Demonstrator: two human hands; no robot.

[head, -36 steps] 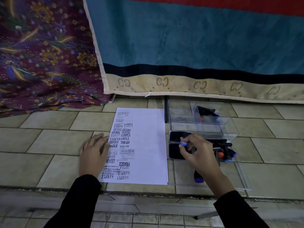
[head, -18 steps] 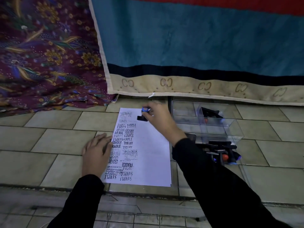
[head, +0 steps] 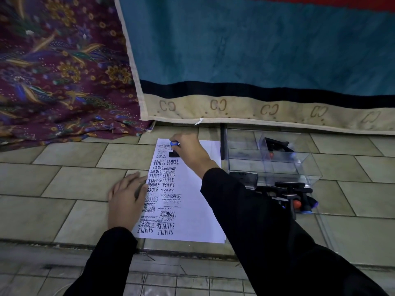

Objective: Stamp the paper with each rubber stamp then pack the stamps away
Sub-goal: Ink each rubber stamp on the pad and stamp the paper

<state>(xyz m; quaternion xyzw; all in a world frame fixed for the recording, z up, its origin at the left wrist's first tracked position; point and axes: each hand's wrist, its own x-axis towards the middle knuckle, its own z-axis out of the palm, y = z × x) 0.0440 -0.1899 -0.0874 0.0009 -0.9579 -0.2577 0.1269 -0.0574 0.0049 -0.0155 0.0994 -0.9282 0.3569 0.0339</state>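
Opens nearest, at the left hand (head: 126, 201): lies flat across the floor (head: 64, 178) tiles and the left edge of the paper (head: 192, 223), fingers straight and released, grasping nothing, just pinning the sheet.

Reads plenty of finished work there: SAMPLE, FRAGILE, AMENDED, AIR MAIL and a couple of script-style marks, stacked in a column from the near edge almost to the far one, several doubled. Leaves the right half of the page blank.

Swings right, past the dark sleeve, to the loose stamps (head: 295, 197) heaped on the floor, black bodies with blue and orange knobs, none packed. Finds the dark ink pad (head: 243, 179) just beyond, partly hidden by the sleeve.

Then the clear box (head: 275, 165), standing beside the paper's far right corner, with what look like one or two boxed stamps (head: 275, 144) in a far compartment.

Arrives at the far end of the sheet: right hand (head: 190, 152), fingers clenched round the blue knob of a stamp (head: 174, 153), black base down at the top of the printed column. Cannot tell whether touching or just above.

Looks well advanced on the stamping, likely among the last impressions, though cannot say whether every loose stamp has had its turn. Looks barely begun on the packing.

Ends at a teal blanket (head: 256, 50) and a patterned cloth (head: 53, 60) behind.
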